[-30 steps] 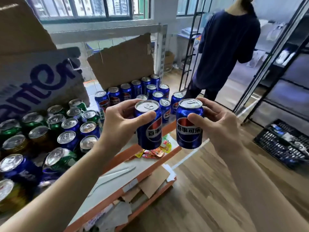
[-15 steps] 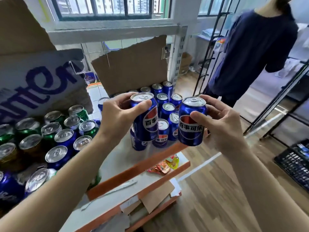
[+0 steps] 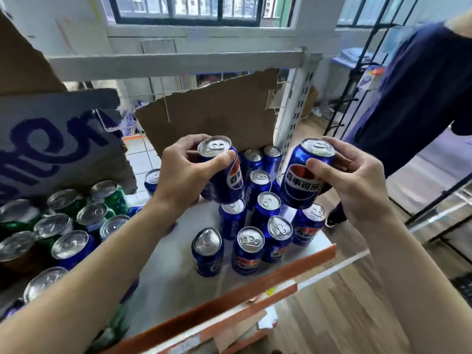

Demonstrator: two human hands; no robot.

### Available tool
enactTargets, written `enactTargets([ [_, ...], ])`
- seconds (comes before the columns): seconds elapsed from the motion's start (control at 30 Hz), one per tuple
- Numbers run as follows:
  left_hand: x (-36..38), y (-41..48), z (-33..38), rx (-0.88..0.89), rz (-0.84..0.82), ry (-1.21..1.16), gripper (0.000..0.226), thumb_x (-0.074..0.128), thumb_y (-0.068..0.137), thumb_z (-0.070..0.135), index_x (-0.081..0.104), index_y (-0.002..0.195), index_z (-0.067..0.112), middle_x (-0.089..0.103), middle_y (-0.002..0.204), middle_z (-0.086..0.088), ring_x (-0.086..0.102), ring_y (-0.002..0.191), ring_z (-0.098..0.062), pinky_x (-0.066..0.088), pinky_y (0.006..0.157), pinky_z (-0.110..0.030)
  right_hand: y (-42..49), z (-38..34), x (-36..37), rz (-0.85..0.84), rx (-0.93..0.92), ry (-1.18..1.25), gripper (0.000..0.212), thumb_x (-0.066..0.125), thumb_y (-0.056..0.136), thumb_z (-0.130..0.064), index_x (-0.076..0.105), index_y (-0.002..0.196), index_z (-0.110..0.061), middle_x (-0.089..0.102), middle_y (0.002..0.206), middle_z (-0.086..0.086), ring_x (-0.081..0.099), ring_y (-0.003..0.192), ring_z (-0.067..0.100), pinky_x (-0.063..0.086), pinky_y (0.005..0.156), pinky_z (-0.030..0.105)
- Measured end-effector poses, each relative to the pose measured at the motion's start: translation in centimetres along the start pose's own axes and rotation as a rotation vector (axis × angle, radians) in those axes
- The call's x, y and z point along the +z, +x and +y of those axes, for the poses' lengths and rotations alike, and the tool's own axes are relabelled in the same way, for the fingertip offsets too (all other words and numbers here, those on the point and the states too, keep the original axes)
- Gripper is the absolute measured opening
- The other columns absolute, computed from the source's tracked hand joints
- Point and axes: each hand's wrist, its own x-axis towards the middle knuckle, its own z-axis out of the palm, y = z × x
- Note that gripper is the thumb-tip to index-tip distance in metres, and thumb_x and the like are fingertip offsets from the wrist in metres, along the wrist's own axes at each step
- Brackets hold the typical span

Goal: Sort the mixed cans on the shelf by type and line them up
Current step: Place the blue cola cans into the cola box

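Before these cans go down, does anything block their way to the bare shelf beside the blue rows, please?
Nothing visible. The left Pepsi can in the left hand and the right Pepsi can in the right hand hang above standing Pepsi cans; the bare shelf left of them is open.

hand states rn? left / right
Left hand: closed round a blue cola can, held above the shelf.
Right hand: closed round another blue cola can, tilted, also in the air.
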Motion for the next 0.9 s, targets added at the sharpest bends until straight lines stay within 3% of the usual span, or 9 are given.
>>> enactTargets([
  [0.07, 1.0, 0.9, -0.4, -0.005, 0.047, 0.027, 0.032, 0.086, 0.075, 0.022, 0.073, 0.103, 0.016, 0.074, 0.097, 0.001, 0.070, 0.084, -0.006, 0.052, 0.067, -0.017, 2.1, 1.0, -0.5, -0.030, 0.010, -0.005, 0.055, 0.080, 0.073, -0.010, 0.062, 0.124, -0.004, 0.075, 0.105, 0.006, 0.072, 0.096, 0.022, 0.059, 0.082, 0.034],
  [0.2, 2.9, 2.3, -1.4, -0.008, 0.141, 0.088, 0.038, 0.088, 0.072, 0.026, 0.072, 0.105, 0.017, 0.073, 0.100, 0.002, 0.070, 0.088, -0.008, 0.053, 0.072, -0.019, 6.2, 2.4, -1.6, -0.112, 0.011, 0.001, 0.042, 0.077, 0.079, -0.002, 0.065, 0.119, -0.006, 0.075, 0.104, 0.009, 0.070, 0.080, 0.021, 0.055, 0.054, 0.018],
  [0.3, 4.5, 3.0, -2.2, -0.008, 0.205, 0.154, 0.042, 0.089, 0.068, 0.033, 0.072, 0.104, 0.021, 0.073, 0.100, 0.005, 0.070, 0.091, -0.008, 0.057, 0.081, -0.026, 9.7, 3.4, -2.2, -0.144, -0.002, 0.018, 0.038, 0.077, 0.079, 0.000, 0.065, 0.114, -0.008, 0.075, 0.100, 0.003, 0.072, 0.092, 0.018, 0.057, 0.068, 0.022],
  [0.4, 5.8, 3.6, -3.2, -0.003, 0.248, 0.236, 0.047, 0.089, 0.066, 0.036, 0.071, 0.106, 0.020, 0.073, 0.102, 0.005, 0.069, 0.093, -0.008, 0.058, 0.084, -0.030, 13.2, 5.0, -2.6, -0.155, 0.002, 0.026, 0.047, 0.081, 0.075, -0.003, 0.062, 0.119, -0.004, 0.073, 0.105, 0.005, 0.071, 0.098, 0.018, 0.057, 0.082, 0.030],
  [0.5, 6.6, 4.2, -4.3, -0.012, 0.315, 0.285, 0.047, 0.088, 0.064, 0.040, 0.071, 0.104, 0.021, 0.073, 0.100, 0.005, 0.069, 0.092, -0.008, 0.058, 0.084, -0.031, 15.9, 6.8, -2.7, -0.176, 0.002, 0.030, 0.062, 0.084, 0.069, -0.008, 0.058, 0.124, -0.002, 0.072, 0.107, 0.007, 0.071, 0.098, 0.019, 0.057, 0.080, 0.029],
  [0.9, 8.4, 4.6, -8.0, -0.177, 0.350, 0.460, 0.047, 0.090, 0.059, 0.044, 0.068, 0.098, 0.031, 0.070, 0.099, 0.010, 0.066, 0.095, -0.010, 0.053, 0.088, -0.030, 18.9, 13.7, -1.8, -0.308, -0.009, -0.164, 0.055, 0.089, 0.061, -0.020, 0.064, 0.110, -0.014, 0.073, 0.099, 0.001, 0.071, 0.091, 0.013, 0.058, 0.080, 0.030],
])
